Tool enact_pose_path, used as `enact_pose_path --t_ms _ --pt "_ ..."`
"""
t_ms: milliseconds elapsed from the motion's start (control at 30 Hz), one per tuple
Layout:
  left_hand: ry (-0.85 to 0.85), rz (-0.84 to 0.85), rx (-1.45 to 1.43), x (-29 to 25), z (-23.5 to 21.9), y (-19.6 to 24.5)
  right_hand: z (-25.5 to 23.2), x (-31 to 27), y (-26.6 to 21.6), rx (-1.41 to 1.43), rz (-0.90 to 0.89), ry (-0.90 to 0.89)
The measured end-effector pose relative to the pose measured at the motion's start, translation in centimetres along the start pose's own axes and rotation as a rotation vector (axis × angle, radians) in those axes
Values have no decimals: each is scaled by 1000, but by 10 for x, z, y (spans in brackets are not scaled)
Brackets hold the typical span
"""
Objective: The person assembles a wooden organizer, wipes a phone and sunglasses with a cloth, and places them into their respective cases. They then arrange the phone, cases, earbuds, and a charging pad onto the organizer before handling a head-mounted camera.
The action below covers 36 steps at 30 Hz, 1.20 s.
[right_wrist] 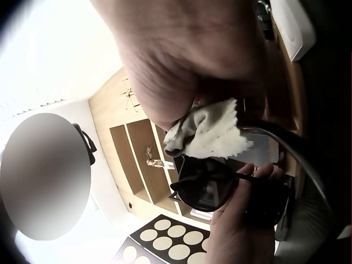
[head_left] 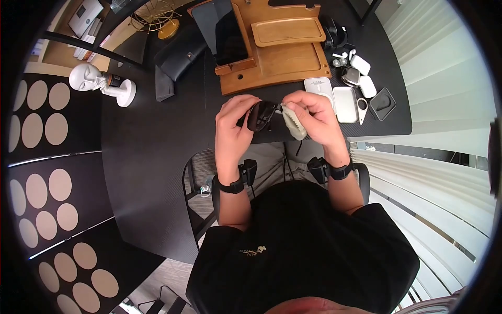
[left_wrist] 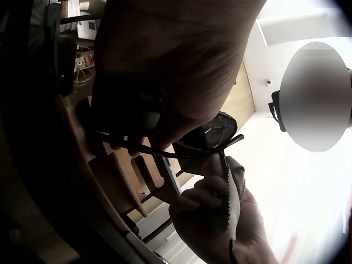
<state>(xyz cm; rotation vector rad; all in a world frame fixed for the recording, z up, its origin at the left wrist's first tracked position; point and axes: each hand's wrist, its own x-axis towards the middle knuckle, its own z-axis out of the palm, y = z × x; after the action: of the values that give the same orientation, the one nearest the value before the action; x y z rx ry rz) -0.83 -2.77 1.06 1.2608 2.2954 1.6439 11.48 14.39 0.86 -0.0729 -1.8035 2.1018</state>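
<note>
In front of the chest, over the desk's near edge, my left hand [head_left: 232, 128] holds a pair of dark sunglasses [head_left: 260, 116] by one side. One dark lens faces up in the head view, and in the right wrist view the left fingers grip beside a lens [right_wrist: 206, 190]. A pale cloth [head_left: 295, 125] with zigzag edges is pinched between thumb and fingers of my right hand [head_left: 320, 121]. Part of the cloth [right_wrist: 212, 132] overlaps the far side of the sunglasses in the right wrist view. The right fingertips are hidden behind it there.
A wooden stand [head_left: 285, 65] holding a tablet [head_left: 227, 36] is at the back of the black desk [head_left: 151, 157]. White cases [head_left: 345, 104], earbuds [head_left: 351, 54] and a black tray [head_left: 382, 103] lie to the right. Left are a black case [head_left: 180, 63] and a white head figurine [head_left: 89, 78].
</note>
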Motion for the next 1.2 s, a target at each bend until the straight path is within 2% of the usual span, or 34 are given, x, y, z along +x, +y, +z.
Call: enact_pose_path --t_ms 200,433,500,533,600,733,800,867,933,967,1100,1200 --pt "-23 41 30 2 2 -3 0 0 -2 91 99 -122" --pt "22 2 17 6 9 2 2 3 -2 78 110 -116" --pt "29 -9 18 7 9 2 0 3 0 86 137 -167" --pt "59 33 30 8 6 1 -2 4 0 86 139 -167" --pt "89 73 43 10 1 -1 -8 8 -1 -74 65 -318" --pt "135 106 -6 12 -9 -3 -4 11 2 -104 -13 -341" --pt "233 107 -100 12 -12 -4 -4 11 5 -126 -49 -367" --pt "362 22 -231 10 -16 -9 -6 12 4 -129 -41 -383" --pt "466 46 -246 10 -21 -17 -7 11 5 -134 -34 -397" --pt "494 41 -315 9 -20 -18 -7 11 8 -131 -43 -383" --pt "495 4 -280 7 -19 -16 -8 10 5 -140 -10 -376" --pt "580 -64 -367 5 -16 -18 -11 8 4 -182 1 -388"
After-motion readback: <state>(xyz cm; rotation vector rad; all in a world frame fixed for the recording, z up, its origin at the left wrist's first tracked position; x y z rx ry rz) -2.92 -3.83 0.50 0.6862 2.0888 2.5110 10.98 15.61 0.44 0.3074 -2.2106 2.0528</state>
